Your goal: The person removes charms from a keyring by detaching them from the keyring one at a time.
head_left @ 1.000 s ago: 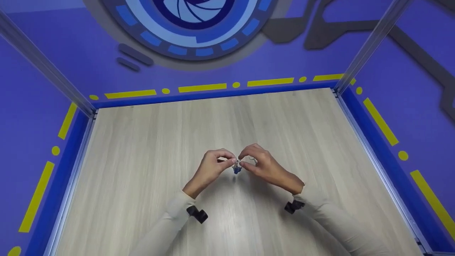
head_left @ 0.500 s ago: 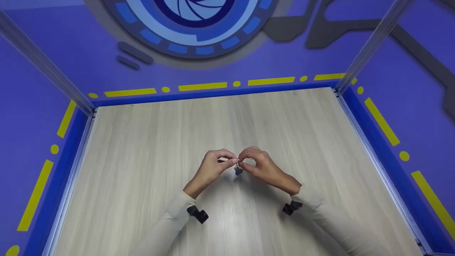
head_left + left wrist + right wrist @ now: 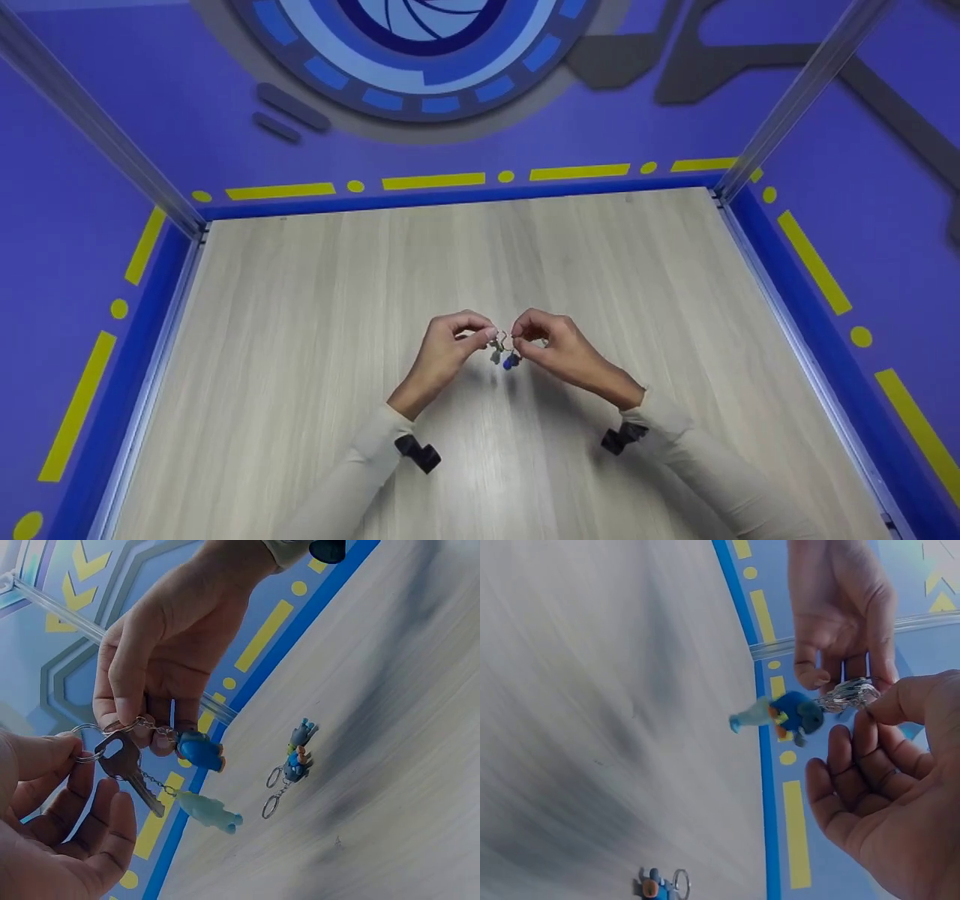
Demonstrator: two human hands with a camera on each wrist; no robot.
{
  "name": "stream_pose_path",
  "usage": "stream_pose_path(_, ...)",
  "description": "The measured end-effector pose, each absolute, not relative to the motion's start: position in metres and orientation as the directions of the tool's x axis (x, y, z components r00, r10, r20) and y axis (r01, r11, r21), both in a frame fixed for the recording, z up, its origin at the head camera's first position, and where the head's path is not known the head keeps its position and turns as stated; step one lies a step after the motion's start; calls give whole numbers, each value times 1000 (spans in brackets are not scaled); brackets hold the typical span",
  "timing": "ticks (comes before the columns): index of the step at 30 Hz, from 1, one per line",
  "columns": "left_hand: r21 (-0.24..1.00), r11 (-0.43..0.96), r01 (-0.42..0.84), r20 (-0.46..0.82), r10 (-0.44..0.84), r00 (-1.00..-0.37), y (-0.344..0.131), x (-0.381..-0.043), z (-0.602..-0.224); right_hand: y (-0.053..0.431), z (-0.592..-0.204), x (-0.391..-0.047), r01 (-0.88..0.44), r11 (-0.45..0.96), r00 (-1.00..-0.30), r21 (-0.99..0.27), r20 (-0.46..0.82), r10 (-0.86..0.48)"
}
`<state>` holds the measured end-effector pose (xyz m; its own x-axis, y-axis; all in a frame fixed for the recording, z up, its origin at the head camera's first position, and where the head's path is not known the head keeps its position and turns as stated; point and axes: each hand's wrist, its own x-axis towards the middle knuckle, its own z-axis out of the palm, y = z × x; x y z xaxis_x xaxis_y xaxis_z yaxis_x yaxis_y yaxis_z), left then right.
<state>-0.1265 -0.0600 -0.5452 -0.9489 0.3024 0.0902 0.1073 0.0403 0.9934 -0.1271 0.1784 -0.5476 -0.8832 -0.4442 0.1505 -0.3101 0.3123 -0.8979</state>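
Note:
Close over the table, my left hand [image 3: 450, 349] pinches a split ring [image 3: 88, 754] between thumb and forefinger. A metal key [image 3: 124, 761] hangs by that ring in the left wrist view. A pale green figure keychain [image 3: 210, 811] dangles on its chain beside the key. Opposite, my right hand [image 3: 562, 351] pinches the ring end of a blue figure keychain [image 3: 199, 751]. Both figures hang below the fingertips in the head view. In the right wrist view the blue figure overlaps the pale one, and the bunched metal is blurred.
Figure keychains [image 3: 298, 754] with two rings lie on the table in the left wrist view. Another figure keychain [image 3: 656, 889] shows at the right wrist view's bottom edge. Blue panels [image 3: 442, 154] wall the wood-grain table [image 3: 360, 285] at back and sides.
My hands have drawn slightly apart. The two figures, bunched together before, now hang separately, the pale one by my left hand and the blue one by my right.

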Motion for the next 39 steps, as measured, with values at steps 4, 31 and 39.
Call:
stream_pose_path(4,993,38,113,95,314,-944,-62,-127,-546,178,-544,-127,-244,263,-896,-934,113,-430)
stream_pose_path(31,922,343,182,-21,514,-858,-62,-140,-522,183,-519,-128,-466,384,-807,-797,204,-554)
stream_pose_path(39,951,254,177,38,470,-882,-65,-137,-527,187,-519,-129,-447,398,-819,-801,188,-542)
